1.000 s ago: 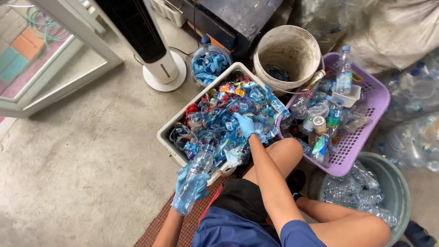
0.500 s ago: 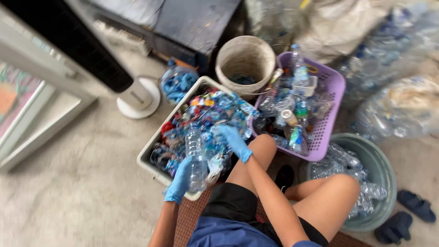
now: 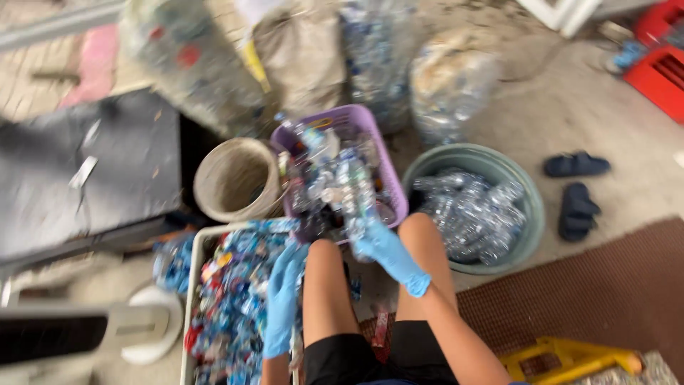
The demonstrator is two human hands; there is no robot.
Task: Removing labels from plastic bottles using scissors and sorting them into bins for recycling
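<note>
My right hand [image 3: 390,255], in a blue glove, is closed on a clear plastic bottle [image 3: 354,194] at the near edge of the purple basket [image 3: 335,114], which is full of bottles. My left hand [image 3: 283,298], also in a blue glove, lies stretched along the right edge of the white crate [image 3: 214,229], which is heaped with blue and red labels and caps. Blur hides whether that hand holds anything. My bare knees are between the two hands.
A green tub [image 3: 491,153] of crushed clear bottles sits to the right, and a beige bucket [image 3: 235,178] left of the basket. Sacks of bottles [image 3: 377,57] stand behind. Dark sandals [image 3: 577,187], a brown mat [image 3: 605,285], a yellow frame [image 3: 563,356], a red crate [image 3: 655,64] and a fan base [image 3: 149,328] surround me.
The view has swung to the right. The bottle that my left hand held over the white crate is now in my right hand by the purple basket; my left hand stayed at the crate.
</note>
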